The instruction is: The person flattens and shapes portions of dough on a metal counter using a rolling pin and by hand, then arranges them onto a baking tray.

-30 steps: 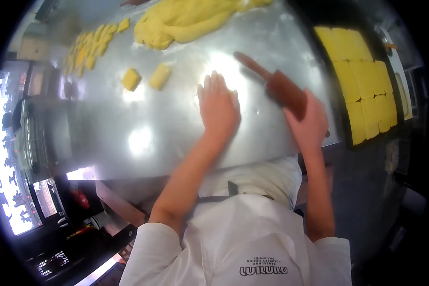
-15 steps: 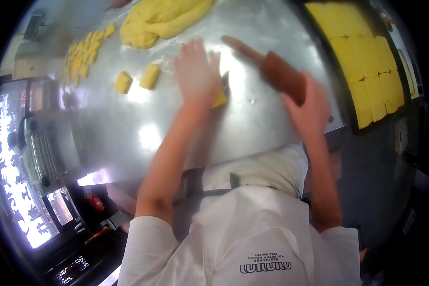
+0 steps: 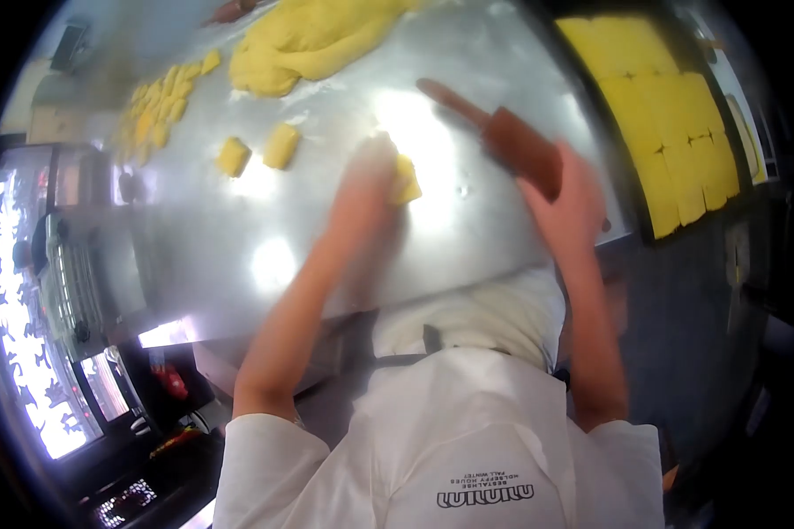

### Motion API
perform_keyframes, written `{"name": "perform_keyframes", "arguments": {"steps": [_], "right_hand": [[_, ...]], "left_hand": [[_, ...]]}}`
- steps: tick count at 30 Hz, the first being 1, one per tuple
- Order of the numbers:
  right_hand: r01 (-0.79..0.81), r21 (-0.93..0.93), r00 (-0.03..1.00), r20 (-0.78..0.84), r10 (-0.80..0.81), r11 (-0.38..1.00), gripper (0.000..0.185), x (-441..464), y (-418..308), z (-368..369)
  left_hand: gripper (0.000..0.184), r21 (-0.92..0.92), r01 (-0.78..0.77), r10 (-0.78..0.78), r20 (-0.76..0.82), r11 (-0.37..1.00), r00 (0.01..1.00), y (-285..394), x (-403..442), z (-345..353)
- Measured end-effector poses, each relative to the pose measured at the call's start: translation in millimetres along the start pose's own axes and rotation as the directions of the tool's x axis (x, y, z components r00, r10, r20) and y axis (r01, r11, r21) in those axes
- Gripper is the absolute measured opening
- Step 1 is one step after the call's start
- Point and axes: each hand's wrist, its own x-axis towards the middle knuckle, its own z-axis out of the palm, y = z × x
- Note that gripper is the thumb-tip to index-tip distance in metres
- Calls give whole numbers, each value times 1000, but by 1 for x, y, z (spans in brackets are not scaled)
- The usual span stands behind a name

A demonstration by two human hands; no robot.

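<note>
My right hand (image 3: 566, 196) is wrapped round the near end of a brown rolling pin (image 3: 520, 150), whose thin far handle points up and left over the metal table. Smeared by motion, my left hand (image 3: 368, 181) is at the left edge of a flattened yellow dough piece (image 3: 406, 181); its fingers are too blurred to read. Two small dough pieces, one (image 3: 234, 157) and another (image 3: 281, 145), lie to the left of that hand.
A large mass of yellow dough (image 3: 304, 42) lies at the table's far side. Many small dough pieces (image 3: 161, 104) are grouped at the far left. On the right is a dark tray (image 3: 631, 189) holding yellow dough sheets (image 3: 666, 110). The metal table (image 3: 326, 264) reaches my apron.
My left hand first lay flat over the dough piece, then lifted away to the upper left, uncovering it, and has come back down beside it. My right hand keeps hold of the rolling pin.
</note>
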Motion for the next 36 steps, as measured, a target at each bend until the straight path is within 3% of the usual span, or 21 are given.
{"name": "perform_keyframes", "arguments": {"steps": [3, 6, 9, 12, 15, 18, 23, 26, 28, 31, 34, 36], "right_hand": [[-11, 7, 1000, 1, 11, 1000, 76, -2, 0, 1], [9, -9, 1000, -4, -9, 1000, 76, -2, 2, 0], [8, -18, 1000, -13, -8, 1000, 76, -3, -2, 1], [10, -26, 1000, -18, -11, 1000, 75, -2, -2, 1], [-17, -42, 1000, 8, 17, 999, 76, -2, -2, 0], [-13, -43, 1000, -1, 13, 999, 77, -2, -3, 0], [-19, -41, 1000, 0, 19, 999, 78, 2, -5, 1], [-1, -31, 1000, 7, 1, 1000, 78, 1, -1, 3], [22, -20, 1000, 3, -22, 1000, 78, 0, 2, 3], [57, 3, 998, 18, -57, 998, 78, 1, -2, -4], [135, -31, 989, 70, -133, 990, 80, 3, -3, -14], [100, -65, 981, 171, -87, 993, 80, 5, -6, -22]], "left_hand": [[36, -52, 155, -150, 93, 987, 984, 15, -13, -22], [34, -109, 474, -425, 304, 873, 853, 15, 2, -41], [33, -197, 392, -415, -92, 899, 905, 0, 24, -48], [40, 28, 373, -351, -279, 927, 894, -25, 66, -43], [48, 229, 250, -122, -460, 941, 880, -80, 89, 13], [56, 209, 262, -177, -353, 942, 919, -65, 87, 15], [57, 25, 155, -149, -158, 988, 976, 7, 36, 12], [67, 14, 64, -63, -61, 998, 996, 64, -21, 12], [71, -36, 83, -80, 59, 996, 995, 86, -45, 0], [76, -434, 365, -369, 78, 824, 926, 89, -53, -11], [81, -66, 152, -163, -205, 986, 965, 92, -18, -26], [79, 25, 197, -192, -132, 980, 973, 92, -5, -4]]}}
